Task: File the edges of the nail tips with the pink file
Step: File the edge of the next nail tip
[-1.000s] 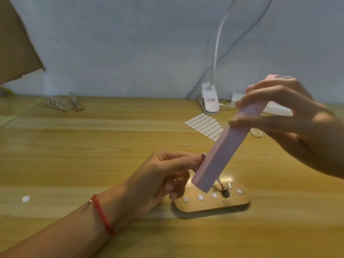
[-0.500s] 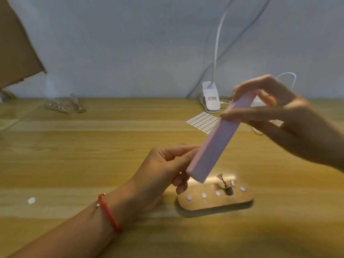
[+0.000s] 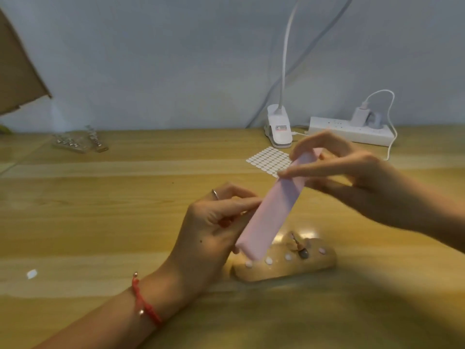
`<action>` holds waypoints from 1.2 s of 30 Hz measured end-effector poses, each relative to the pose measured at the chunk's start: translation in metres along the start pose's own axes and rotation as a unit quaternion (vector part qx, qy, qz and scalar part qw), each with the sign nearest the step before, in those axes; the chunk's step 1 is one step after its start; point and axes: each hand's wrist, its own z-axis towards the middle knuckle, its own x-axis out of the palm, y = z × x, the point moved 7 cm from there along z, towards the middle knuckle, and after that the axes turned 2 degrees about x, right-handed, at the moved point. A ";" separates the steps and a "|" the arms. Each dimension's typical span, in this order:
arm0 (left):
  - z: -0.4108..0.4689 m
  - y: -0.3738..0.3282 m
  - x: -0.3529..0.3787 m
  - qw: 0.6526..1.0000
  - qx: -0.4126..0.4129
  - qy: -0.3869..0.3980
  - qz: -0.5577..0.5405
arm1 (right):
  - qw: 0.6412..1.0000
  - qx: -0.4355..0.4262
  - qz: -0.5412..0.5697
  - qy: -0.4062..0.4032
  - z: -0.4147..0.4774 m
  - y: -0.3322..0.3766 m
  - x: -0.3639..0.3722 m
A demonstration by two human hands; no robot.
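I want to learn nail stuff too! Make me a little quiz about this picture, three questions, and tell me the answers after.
1. True or false: the left hand grips the upper end of the pink file.
2. Pick one: the red bracelet is on A) the left wrist, B) the right wrist, C) neither.
3. Fill in: the wooden stand with white dots lies near the file's ____ end.
Key: 1 false, the right hand grips it. 2 A. 3 lower.
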 end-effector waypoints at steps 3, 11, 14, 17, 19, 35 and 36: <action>0.001 -0.002 0.001 0.997 0.031 0.014 0.072 | 0.998 -0.009 0.019 0.063 0.008 0.011 0.017; 0.000 0.001 -0.001 0.996 0.027 0.008 0.090 | 0.999 -0.019 0.004 0.048 0.013 0.007 0.014; 0.000 0.001 -0.003 0.994 0.032 0.004 0.105 | 1.000 0.003 -0.003 0.020 0.015 0.002 0.009; 0.000 -0.002 0.001 0.990 0.048 0.015 0.131 | 0.997 -0.051 -0.009 0.064 0.009 0.009 0.024; 0.000 -0.002 -0.004 0.993 0.040 -0.014 0.107 | 1.000 0.011 -0.012 -0.025 0.011 -0.021 -0.001; -0.005 0.013 0.005 0.993 -0.115 0.022 0.035 | 0.898 0.235 0.236 -0.288 -0.094 -0.114 0.003; -0.005 0.012 0.006 0.993 -0.114 0.022 0.032 | 0.889 0.244 0.255 -0.292 -0.096 -0.118 0.004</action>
